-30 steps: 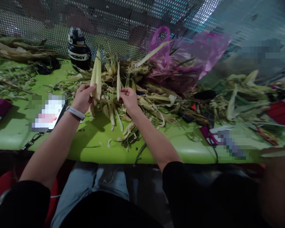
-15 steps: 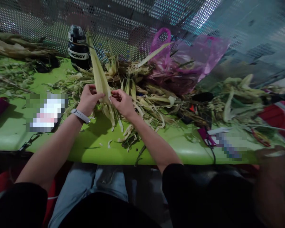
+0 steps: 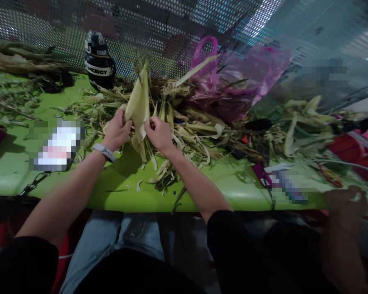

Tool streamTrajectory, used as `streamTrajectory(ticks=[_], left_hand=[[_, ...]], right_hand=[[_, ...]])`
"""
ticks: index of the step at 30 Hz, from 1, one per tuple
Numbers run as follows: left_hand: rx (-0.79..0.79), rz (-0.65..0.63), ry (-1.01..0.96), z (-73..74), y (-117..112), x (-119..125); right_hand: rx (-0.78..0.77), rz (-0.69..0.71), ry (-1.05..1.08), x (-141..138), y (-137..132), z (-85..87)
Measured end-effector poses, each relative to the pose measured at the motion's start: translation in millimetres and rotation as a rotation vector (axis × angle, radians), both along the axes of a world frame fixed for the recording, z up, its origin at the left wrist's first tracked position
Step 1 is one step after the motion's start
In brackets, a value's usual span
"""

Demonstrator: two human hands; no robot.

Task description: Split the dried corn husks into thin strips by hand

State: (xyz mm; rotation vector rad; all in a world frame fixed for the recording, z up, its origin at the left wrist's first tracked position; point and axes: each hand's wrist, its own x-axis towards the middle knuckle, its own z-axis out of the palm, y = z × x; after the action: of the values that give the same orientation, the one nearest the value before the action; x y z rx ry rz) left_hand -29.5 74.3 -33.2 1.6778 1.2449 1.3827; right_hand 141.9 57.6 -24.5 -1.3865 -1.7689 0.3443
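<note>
My left hand [image 3: 116,132], with a pale watch on the wrist, and my right hand [image 3: 159,132] are both closed on one pale yellow-green corn husk leaf [image 3: 139,104]. The leaf stands upright between them, its tip pointing away from me. Each hand pinches a lower edge of it. Beneath the hands lies a loose heap of dried husk strips [image 3: 178,134] on the green table [image 3: 122,196].
A black bottle [image 3: 98,61] stands at the back left before a perforated metal screen. A pink plastic bag [image 3: 233,81] lies behind the heap. A blurred phone-like object [image 3: 57,145] rests left. Another person's hand [image 3: 345,200] is at the right edge, by more husks.
A second ago my hands were apart, each holding a separate strip. They have come together on a single wide leaf, which has swung from leaning left to upright.
</note>
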Motion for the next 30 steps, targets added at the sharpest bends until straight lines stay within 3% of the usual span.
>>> streamTrajectory(ticks=[5,8,13,16,19,22,24,26,30], left_hand=[[-0.038,0.336,0.015,9.4,10.8,-19.5],[-0.088,0.382,0.052,8.2,14.1,-25.3],[-0.244,0.222,-0.121,6.0,9.9,-16.5],[-0.288,0.134,-0.269,11.6,3.5,-9.8],[-0.278,0.03,-0.327,15.0,-3.0,-5.5],[-0.176,0.027,-0.24,12.1,-6.6,-3.7],[-0.082,0.054,-0.152,8.5,-8.0,-2.7],[-0.028,0.061,-0.111,5.9,-9.9,-0.3],[-0.024,-0.062,-0.135,5.1,-15.2,8.9]], right_hand=[[-0.075,-0.127,0.001,7.4,7.4,3.4],[-0.102,-0.139,0.044,10.6,10.6,4.7],[-0.165,-0.1,0.032,15.2,12.2,5.0],[-0.161,-0.167,-0.021,22.1,16.3,5.1],[-0.131,-0.281,-0.04,30.9,21.9,5.7],[-0.097,-0.328,-0.036,34.7,23.8,6.5],[-0.061,-0.265,0.032,30.8,20.9,7.2],[-0.084,-0.116,0.179,21.7,15.3,8.0],[-0.237,0.153,0.496,0.4,5.2,9.4]])
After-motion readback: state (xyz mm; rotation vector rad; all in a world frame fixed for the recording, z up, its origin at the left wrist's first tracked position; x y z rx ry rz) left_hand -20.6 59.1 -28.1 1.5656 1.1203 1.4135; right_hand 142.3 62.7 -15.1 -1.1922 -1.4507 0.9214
